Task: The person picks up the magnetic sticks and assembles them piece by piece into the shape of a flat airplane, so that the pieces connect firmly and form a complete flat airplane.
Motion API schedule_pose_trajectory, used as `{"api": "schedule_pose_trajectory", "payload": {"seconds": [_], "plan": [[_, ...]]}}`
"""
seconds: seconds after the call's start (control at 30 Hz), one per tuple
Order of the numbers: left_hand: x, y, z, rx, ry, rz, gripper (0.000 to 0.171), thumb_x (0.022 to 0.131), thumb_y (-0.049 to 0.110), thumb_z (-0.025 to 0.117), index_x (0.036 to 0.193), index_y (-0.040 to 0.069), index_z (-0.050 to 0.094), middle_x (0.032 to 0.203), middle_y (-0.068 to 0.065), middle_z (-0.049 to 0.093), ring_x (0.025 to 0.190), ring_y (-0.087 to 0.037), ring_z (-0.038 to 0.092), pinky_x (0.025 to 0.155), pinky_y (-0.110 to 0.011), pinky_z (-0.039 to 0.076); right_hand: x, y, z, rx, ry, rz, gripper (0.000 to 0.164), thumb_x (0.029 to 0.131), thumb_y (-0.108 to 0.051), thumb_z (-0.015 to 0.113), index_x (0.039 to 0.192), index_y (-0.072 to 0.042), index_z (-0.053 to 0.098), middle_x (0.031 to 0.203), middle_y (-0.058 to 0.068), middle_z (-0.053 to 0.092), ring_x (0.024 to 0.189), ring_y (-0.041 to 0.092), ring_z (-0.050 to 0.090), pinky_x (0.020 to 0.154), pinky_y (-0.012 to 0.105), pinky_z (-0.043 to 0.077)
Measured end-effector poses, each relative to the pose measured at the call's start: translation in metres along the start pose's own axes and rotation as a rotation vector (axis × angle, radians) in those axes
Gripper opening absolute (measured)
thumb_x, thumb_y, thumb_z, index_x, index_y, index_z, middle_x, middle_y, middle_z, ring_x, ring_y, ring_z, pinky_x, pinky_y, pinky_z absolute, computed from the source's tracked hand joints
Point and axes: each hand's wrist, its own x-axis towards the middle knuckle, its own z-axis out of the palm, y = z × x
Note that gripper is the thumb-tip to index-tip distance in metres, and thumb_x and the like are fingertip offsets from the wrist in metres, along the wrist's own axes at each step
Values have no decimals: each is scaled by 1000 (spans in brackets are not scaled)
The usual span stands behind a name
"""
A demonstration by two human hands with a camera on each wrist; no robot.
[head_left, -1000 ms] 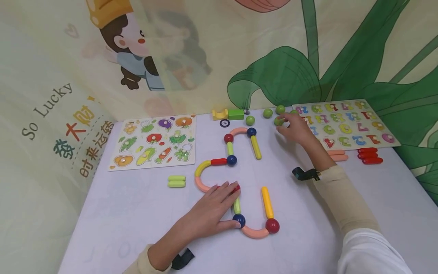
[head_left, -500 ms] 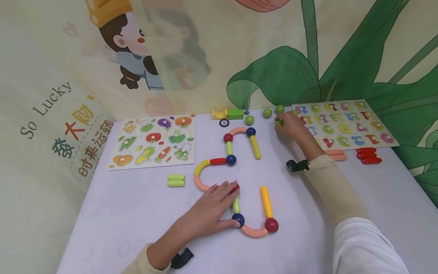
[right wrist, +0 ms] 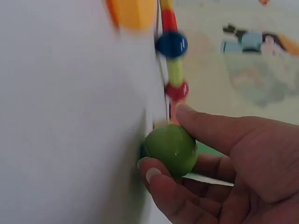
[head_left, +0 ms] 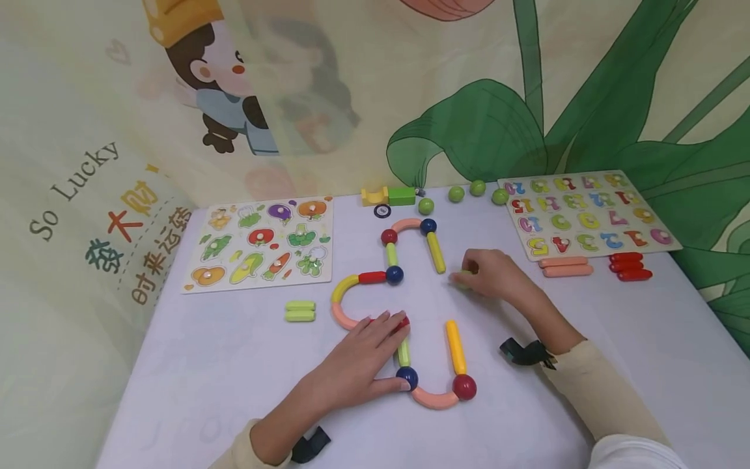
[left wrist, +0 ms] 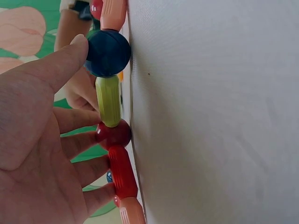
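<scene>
1. Right hand (head_left: 492, 277) pinches a green ball (right wrist: 170, 148) between thumb and fingertips, low on the white table (head_left: 234, 365), just at 4 o'clock of the upper yellow-green rod (head_left: 436, 252).
2. Left hand (head_left: 363, 361) lies flat, fingers straight and slightly spread, on the chain of rods and balls; thumb tip touches the dark blue ball (left wrist: 107, 52), fingers lie along the red ball (left wrist: 113, 134) and red rod (left wrist: 122, 171).
3. Short green rod (left wrist: 109, 100) joins the blue and red balls.
4. Chain's lower end: pink curved piece (head_left: 435, 398), red ball (head_left: 465, 386), yellow rod (head_left: 455, 345) pointing to 12 o'clock.
5. Three more green balls (head_left: 456, 193) sit at the table's far edge, 12 o'clock of the right hand.
6. Number puzzle board (head_left: 586, 212) at 1 o'clock, vegetable puzzle board (head_left: 260, 244) at 10 o'clock.
7. Two pale green rods (head_left: 300, 311) lie at 9 o'clock of the chain; pink rods (head_left: 565, 266) and red rods (head_left: 629, 266) lie just in front of the number board.
</scene>
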Motion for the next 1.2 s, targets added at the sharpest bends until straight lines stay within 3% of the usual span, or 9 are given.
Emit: {"api": "schedule_pose_trajectory", "payload": {"seconds": [0.13,0.2,0.43,0.57,0.73,0.93,1.1,1.2], "plan": [[0,-1,0,0,3,1,82,79,68,40,143,17,27,150,2,13,135,-20,12,105,-44,17,-22,-19,19,-5,35,-167,18,76,-28,73,87,-15,69,78,-4,58,70,14,51,62,26,48],[-1,-1,0,-1,3,8,82,80,68,40,143,17,27,150,1,13,135,-21,12,105,-44,17,-31,-24,28,-22,58,-201,18,75,-26,74,90,-16,71,81,-5,57,71,13,51,63,24,48],[-1,-2,0,-2,7,21,81,81,66,41,143,16,27,150,0,13,135,-21,12,105,-44,18,-52,-33,49,-82,72,-149,40,69,-37,77,100,-14,66,92,3,50,64,10,50,55,15,46],[-1,-1,0,-4,13,14,81,81,66,41,143,16,28,150,0,13,135,-21,11,105,-44,18,-56,-35,51,-60,53,-119,42,70,-30,77,105,-14,60,95,4,47,68,13,50,58,18,48],[-1,-1,0,-3,13,11,81,81,66,41,143,16,28,150,0,14,135,-21,11,105,-44,17,-55,-33,46,43,-15,-91,32,74,-19,71,103,-18,59,94,2,48,75,16,50,61,22,50],[-1,-1,0,9,12,6,81,80,66,41,143,17,28,150,1,13,135,-21,11,105,-44,17,-49,-22,36,151,-67,-160,19,79,-23,67,97,-19,63,88,-3,53,76,16,49,62,25,47],[-1,-1,1,9,14,8,81,80,67,41,143,17,28,150,0,13,135,-21,11,105,-44,17,-30,-2,15,192,-21,-163,21,83,-30,64,99,-17,66,94,-3,57,83,17,49,68,28,47],[-1,-1,1,12,16,11,81,81,67,41,143,16,28,150,-1,14,135,-21,11,105,-44,17,-7,18,-9,184,86,-134,23,87,-26,60,104,-11,64,102,5,57,82,20,50,67,32,46]]}}
